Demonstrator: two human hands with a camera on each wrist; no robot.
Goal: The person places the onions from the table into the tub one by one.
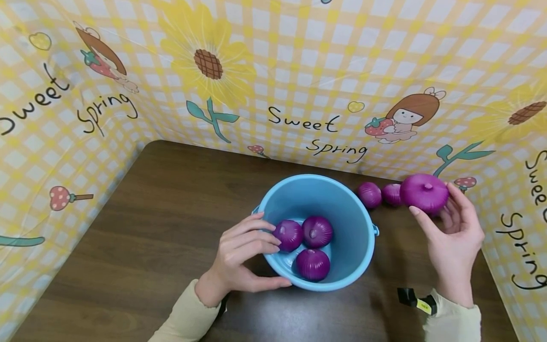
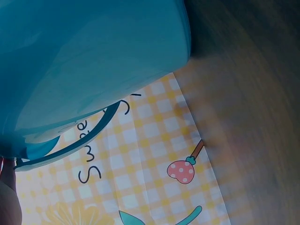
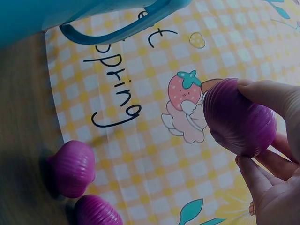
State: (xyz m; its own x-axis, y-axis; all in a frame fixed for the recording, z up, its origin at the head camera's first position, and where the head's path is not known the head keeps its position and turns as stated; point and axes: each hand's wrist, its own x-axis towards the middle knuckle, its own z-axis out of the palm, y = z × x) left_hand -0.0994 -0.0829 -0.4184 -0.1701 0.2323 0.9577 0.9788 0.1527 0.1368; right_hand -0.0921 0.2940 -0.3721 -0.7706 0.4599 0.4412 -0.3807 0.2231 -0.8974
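In the head view a light blue bucket [image 1: 350,228] stands upright on the table. Three purple onions lie at its bottom: a left one [image 1: 288,236], a back one [image 1: 317,232] and a front one [image 1: 313,264]. My left hand [image 1: 243,251] grips the bucket's near-left rim, its fingers reaching over the edge and its thumb along the front. Raised to the right of the bucket, my right hand [image 1: 457,237] holds another purple onion [image 1: 424,193] between thumb and fingers. The same onion [image 3: 240,119] fills the grasp in the right wrist view.
Right behind the bucket, two loose onions sit on the table, one nearer the bucket [image 1: 369,195] and one [image 1: 391,194] partly hidden by the held onion. A checked cloth [image 1: 273,85] walls the dark wooden table [image 1: 171,199]. The bucket's handle [image 3: 122,35] hangs at its far side.
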